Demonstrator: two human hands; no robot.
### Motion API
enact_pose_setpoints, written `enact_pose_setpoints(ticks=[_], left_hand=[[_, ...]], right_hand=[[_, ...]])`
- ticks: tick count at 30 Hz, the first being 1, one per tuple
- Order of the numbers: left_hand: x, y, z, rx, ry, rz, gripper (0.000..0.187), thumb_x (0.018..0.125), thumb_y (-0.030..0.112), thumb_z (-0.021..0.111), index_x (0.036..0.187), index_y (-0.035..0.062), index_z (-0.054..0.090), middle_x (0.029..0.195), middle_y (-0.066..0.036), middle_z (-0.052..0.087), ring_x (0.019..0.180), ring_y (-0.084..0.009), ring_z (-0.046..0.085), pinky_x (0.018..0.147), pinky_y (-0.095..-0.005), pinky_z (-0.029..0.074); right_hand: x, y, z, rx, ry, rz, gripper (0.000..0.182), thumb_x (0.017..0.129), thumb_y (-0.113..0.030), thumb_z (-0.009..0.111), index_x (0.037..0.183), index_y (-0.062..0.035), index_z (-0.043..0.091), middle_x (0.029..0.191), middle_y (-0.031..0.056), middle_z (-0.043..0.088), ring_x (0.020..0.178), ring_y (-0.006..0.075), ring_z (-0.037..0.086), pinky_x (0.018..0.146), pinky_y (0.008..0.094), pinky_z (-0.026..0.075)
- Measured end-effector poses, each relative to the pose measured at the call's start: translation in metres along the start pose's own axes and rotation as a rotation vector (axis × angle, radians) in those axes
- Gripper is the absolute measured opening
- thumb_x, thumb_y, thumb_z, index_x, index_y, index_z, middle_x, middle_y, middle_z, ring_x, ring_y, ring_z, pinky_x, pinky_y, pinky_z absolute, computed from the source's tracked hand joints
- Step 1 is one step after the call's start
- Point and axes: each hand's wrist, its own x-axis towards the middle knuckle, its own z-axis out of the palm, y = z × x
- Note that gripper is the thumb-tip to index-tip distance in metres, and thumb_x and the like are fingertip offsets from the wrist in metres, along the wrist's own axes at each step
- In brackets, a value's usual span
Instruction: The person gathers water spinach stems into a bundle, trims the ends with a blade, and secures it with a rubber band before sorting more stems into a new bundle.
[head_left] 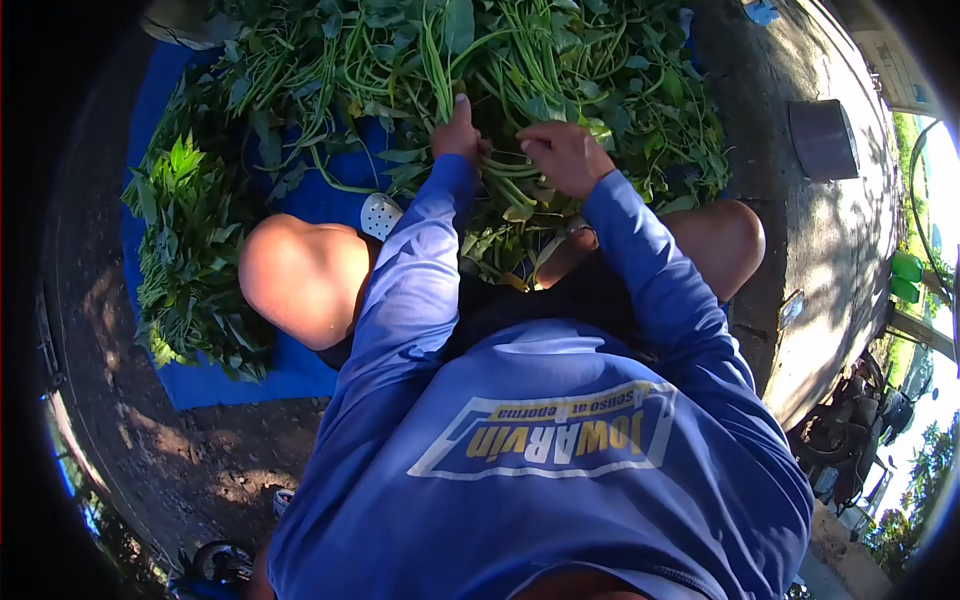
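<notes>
A large heap of long-stemmed leafy greens (pixel 350 60) spreads out in front of my knees. My left hand (pixel 457 135) is closed around a bunch of green stems (pixel 440 75), thumb pointing up along them. Just to its right, my right hand (pixel 570 158) is at the greens with its fingers bent and thumb and forefinger close together. Whatever lies between those fingertips is too small to make out. Below both hands, more cut stems (pixel 512 185) and leaves lie between my legs.
A blue tarp (pixel 210 392) lies under the greens. Neatly stacked leafy bundles (pixel 190 250) rest on its left side. A white perforated shoe (pixel 380 215) shows by my left knee. To the right are a concrete ledge (pixel 820 260), a dark round container (pixel 823 140) and a motorcycle (pixel 845 430).
</notes>
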Motion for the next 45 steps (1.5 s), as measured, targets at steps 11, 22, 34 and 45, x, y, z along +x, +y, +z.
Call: enact_pose_setpoints(ticks=[11, 22, 34, 45], left_hand=[[-0.026, 0.032, 0.013, -0.11, -0.006, 0.012, 0.047, 0.097, 0.053, 0.068, 0.087, 0.0079, 0.059, 0.059, -0.002, 0.048, 0.042, -0.0161, 0.042, 0.043, -0.0376, 0.036], [-0.051, 0.052, 0.019, -0.195, 0.029, 0.203, 0.055, 0.096, 0.054, 0.07, 0.071, 0.0128, 0.043, 0.057, -0.002, 0.042, 0.043, -0.0155, 0.038, 0.045, -0.0364, 0.03], [-0.07, 0.103, -0.001, -0.155, -0.142, 0.215, 0.052, 0.098, 0.049, 0.072, 0.073, 0.0175, 0.04, 0.058, 0.003, 0.032, 0.044, -0.0107, 0.033, 0.042, -0.03, 0.027], [-0.093, 0.111, -0.005, -0.15, -0.453, 0.091, 0.052, 0.101, 0.055, 0.066, 0.074, 0.0193, 0.038, 0.059, 0.005, 0.031, 0.043, -0.0084, 0.031, 0.043, -0.0279, 0.027]], right_hand=[[-0.008, 0.002, -0.061, -0.341, -0.341, -0.067, 0.035, 0.095, -0.028, 0.065, 0.12, -0.0062, 0.076, 0.121, 0.0176, 0.073, 0.111, 0.0346, 0.069, 0.098, 0.0425, 0.054], [-0.043, -0.018, -0.017, -0.056, -0.286, 0.27, 0.034, 0.088, -0.033, 0.065, 0.1, -0.0037, 0.077, 0.093, 0.0182, 0.076, 0.088, 0.0354, 0.074, 0.082, 0.0446, 0.058], [-0.106, -0.056, -0.013, 0.078, -0.568, 0.155, 0.036, 0.088, -0.037, 0.073, 0.106, -0.0062, 0.074, 0.101, 0.0108, 0.077, 0.095, 0.0313, 0.073, 0.086, 0.0447, 0.056], [-0.039, -0.053, -0.015, 0.165, -0.091, -0.269, 0.03, 0.091, -0.012, 0.075, 0.12, -0.0083, 0.075, 0.102, 0.0128, 0.074, 0.093, 0.0286, 0.073, 0.082, 0.0383, 0.058]])
